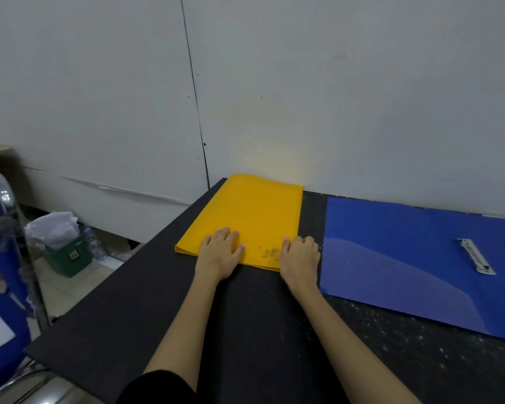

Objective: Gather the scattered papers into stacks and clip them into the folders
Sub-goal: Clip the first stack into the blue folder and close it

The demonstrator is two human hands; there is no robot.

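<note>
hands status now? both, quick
Left hand: open, flat on the closed yellow plastic folder.
Right hand: fingers curled at that folder's near right corner; grip unclear.

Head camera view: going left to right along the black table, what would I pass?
Left hand flat on the closed yellow folder → right hand at that folder's near right corner → open blue folder → its metal clip.

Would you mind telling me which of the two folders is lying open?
The blue folder on the right: it is spread flat with its metal clip exposed. The yellow folder is closed.
</note>
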